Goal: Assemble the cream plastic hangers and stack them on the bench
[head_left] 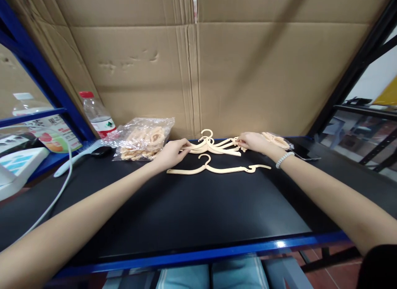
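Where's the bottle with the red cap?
In the head view, the bottle is at the back left, near the cardboard, just left of the clear plastic bag.

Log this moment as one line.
left hand: pinching hangers at left end | right hand: fingers at their right end | nearer: separate hanger | left: clear bag, red-capped bottle

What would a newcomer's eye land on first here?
Probably the pale hangers bunched at the back of the black tabletop, with the left hand and right hand at either end, and a single hanger lying just in front. After that, the tall cardboard behind them and, to the left, the red-capped bottle beside a clear bag of pale pieces.
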A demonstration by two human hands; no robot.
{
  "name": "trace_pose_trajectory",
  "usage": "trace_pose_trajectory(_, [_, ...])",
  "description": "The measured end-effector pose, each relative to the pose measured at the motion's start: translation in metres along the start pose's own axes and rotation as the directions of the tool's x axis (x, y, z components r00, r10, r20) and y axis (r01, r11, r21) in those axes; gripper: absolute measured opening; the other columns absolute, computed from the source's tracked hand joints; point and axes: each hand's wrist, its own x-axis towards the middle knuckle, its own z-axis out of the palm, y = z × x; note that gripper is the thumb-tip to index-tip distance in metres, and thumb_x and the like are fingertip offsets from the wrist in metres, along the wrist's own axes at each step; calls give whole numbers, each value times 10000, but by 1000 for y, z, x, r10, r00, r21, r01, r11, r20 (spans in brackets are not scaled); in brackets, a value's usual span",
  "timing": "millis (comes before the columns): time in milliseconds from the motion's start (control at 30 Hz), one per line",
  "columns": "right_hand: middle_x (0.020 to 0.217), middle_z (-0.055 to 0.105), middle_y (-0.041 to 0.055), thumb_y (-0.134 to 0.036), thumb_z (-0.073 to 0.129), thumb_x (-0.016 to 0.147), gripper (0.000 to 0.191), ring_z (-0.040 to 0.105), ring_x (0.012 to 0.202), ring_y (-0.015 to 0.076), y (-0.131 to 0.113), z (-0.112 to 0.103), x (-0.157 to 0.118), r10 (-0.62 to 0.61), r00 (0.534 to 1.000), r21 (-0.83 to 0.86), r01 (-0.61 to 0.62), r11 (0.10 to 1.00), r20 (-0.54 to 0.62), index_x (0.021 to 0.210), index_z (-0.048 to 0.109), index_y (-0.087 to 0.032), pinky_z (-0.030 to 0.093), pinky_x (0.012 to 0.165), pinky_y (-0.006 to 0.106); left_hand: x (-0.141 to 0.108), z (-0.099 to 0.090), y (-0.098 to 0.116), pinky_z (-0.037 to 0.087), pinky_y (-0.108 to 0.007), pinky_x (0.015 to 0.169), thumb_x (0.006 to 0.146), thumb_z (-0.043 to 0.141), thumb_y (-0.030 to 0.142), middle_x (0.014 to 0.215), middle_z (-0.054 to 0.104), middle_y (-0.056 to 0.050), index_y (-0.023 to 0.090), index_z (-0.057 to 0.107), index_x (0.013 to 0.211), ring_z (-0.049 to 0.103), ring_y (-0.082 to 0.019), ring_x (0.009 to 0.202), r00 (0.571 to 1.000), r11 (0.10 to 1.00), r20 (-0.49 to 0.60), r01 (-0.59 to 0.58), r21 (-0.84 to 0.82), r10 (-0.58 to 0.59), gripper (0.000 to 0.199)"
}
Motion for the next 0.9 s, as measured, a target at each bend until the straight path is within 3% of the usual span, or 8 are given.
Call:
trace_pose_trajectory(133, [830, 667, 73, -289, 515, 892, 221, 583, 745, 193, -1, -2, -1, 18, 999, 27, -17, 999, -51, 815, 697, -190, 377, 649, 277, -10, -4, 14, 513, -340, 819, 903, 465, 318, 997, 701, -90, 164, 588, 940, 661, -220, 927, 998, 998, -56, 14, -59, -17, 201])
trace_pose_trajectory(267, [907, 690, 89, -277, 468, 907, 257, 612, 853, 220, -4, -7, -8, 77, 980, 88, -62, 994, -182, 897, 712, -195, 423, 740, 303, -25, -9, 23, 520, -352, 812, 882, 508, 311, 957, 696, -69, 175, 581, 901, 656, -215, 891, 995, 997, -92, 31, -77, -38, 155])
trace_pose_trajectory(367, [900, 699, 97, -326, 442, 922, 298, 632, 862, 231, -11, -13, -14, 182, 932, 163, -136, 977, -314, 949, 705, -189, 451, 768, 330, -37, -12, 26, 536, -360, 805, 867, 537, 350, 914, 682, -50, 182, 576, 872, 649, -210, 864, 990, 988, -107, 75, -132, -89, 173])
trace_pose_trajectory(500, [726, 675, 69, -417, 404, 941, 389, 629, 622, 181, -36, -25, -24, 357, 836, 375, -200, 905, -417, 1084, 652, -154, 494, 629, 318, -50, -10, 26, 565, -354, 790, 844, 575, 403, 852, 666, -33, 184, 570, 838, 651, -197, 814, 976, 955, -118, 150, -255, -185, 220])
trace_pose_trajectory(567, [666, 655, 47, -463, 508, 891, 383, 606, 542, 164, -55, -33, -32, 462, 803, 642, -135, 755, -375, 1057, 656, -151, 501, 563, 310, -54, -7, 26, 571, -347, 781, 838, 589, 402, 831, 660, -25, 183, 570, 830, 652, -190, 795, 970, 935, -117, 170, -312, -215, 220])
trace_pose_trajectory(667, [732, 686, 68, -441, 655, 799, 353, 650, 625, 185, -82, -42, -44, 555, 791, 879, -47, 475, -258, 1004, 663, -154, 524, 587, 317, -57, -3, 27, 574, -337, 764, 833, 605, 394, 820, 649, -18, 182, 571, 834, 652, -181, 776, 962, 906, -112, 192, -376, -250, 215])
trace_pose_trajectory(800, [928, 702, 101, -432, 648, 798, 311, 673, 788, 211, -101, -44, -55, 567, 823, 985, -56, 161, -46, 965, 677, -171, 535, 664, 326, -59, -4, 30, 571, -362, 775, 813, 619, 422, 815, 647, -24, 182, 569, 813, 654, -197, 780, 946, 899, -151, 210, -383, -286, 245])
trace_pose_trajectory(900, [928, 693, 89, -434, 663, 793, 278, 641, 723, 172, -103, -39, -57, 547, 834, 992, -115, 54, 67, 915, 692, -185, 506, 604, 294, -60, -4, 30, 571, -370, 800, 807, 621, 442, 832, 648, -28, 186, 570, 808, 653, -200, 790, 939, 900, -175, 211, -382, -295, 261])
